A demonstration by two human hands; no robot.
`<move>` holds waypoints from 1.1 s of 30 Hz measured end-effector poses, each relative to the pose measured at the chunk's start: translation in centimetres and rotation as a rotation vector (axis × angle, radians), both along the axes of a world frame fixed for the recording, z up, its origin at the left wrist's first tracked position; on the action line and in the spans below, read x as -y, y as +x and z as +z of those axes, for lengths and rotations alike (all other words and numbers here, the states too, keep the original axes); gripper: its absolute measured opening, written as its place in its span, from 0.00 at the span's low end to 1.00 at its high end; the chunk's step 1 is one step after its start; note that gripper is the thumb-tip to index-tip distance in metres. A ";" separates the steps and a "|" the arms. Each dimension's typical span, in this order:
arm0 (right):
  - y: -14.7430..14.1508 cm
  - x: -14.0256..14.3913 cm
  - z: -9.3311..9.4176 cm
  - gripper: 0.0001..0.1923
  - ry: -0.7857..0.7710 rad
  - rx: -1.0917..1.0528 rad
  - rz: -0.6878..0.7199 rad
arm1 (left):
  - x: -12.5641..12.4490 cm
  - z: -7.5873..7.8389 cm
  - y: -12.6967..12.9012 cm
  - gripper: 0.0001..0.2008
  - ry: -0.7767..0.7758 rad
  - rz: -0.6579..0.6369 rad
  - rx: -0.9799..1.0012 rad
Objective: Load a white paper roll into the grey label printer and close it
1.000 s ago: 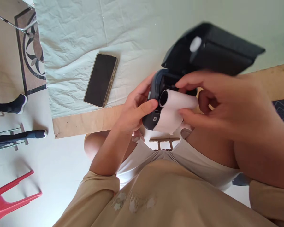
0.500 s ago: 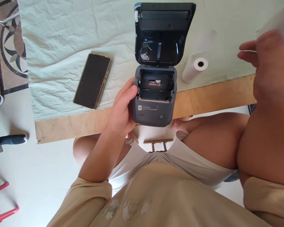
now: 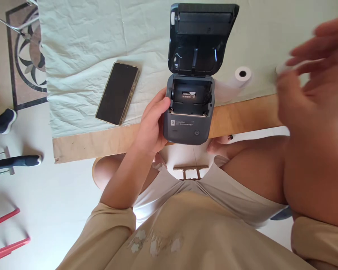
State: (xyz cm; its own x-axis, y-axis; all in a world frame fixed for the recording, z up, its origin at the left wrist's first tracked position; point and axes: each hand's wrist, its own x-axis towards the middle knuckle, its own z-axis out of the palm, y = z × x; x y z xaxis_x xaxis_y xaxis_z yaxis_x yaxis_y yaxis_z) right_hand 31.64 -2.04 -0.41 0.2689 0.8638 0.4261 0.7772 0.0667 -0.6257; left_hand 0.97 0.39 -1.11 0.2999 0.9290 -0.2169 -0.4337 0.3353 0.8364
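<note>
**Printer held open, roll lying on the cloth**

While the left hand (image 3: pixel 150 129) grips the printer (image 3: pixel 189 120) by its left side, with the thumb on the edge of the paper bay and the fingers wrapped under the body, the right hand (image 3: pixel 310 93) is in the air at the right, blurred, with the fingers spread loosely. If something white is between its fingertips, I cannot tell because of the blur.

The printer stands at the wooden edge of the table (image 3: pixel 101 140), its lid (image 3: pixel 203 37) raised upright, and the bay is empty. One second ago the roll (image 3: pixel 233 84) was between both hands, over the bay; now it lies on its side on the cloth (image 3: pixel 87 45), just right of the printer, with its core facing up. Half a second ago the right hand was higher and farther to the right; it has come nearer to the roll but is apart from it.

The phone (image 3: pixel 117 93) lies face up on the cloth, left of the printer, as before.
</note>
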 end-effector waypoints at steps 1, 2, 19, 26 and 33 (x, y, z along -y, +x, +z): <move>-0.7 -0.2 0.0 0.30 -0.051 0.017 0.097 | 0.0 0.0 0.0 0.13 -0.001 0.005 -0.005; -1.3 -0.5 -0.1 0.33 -0.116 0.030 0.198 | 0.0 0.0 0.0 0.14 -0.002 0.016 -0.012; -3.4 -3.2 -0.1 0.35 -0.257 -0.149 0.121 | 0.3 0.2 -0.3 0.11 -0.004 -0.007 0.035; -3.0 -2.6 0.6 0.32 -0.237 -0.569 0.176 | -0.2 -0.9 -0.8 0.14 0.060 -0.046 0.014; -3.9 -1.6 2.2 0.35 -0.141 -0.584 0.288 | -0.5 -1.0 -0.8 0.16 0.034 -0.050 0.008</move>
State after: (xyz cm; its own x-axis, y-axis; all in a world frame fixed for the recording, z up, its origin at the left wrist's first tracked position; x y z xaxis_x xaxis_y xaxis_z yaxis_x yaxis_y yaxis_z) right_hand 27.77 -0.48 1.76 0.1714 0.9725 0.1575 0.2708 0.1072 -0.9567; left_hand 0.12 0.86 -2.13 0.3482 0.9195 -0.1828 -0.4241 0.3283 0.8440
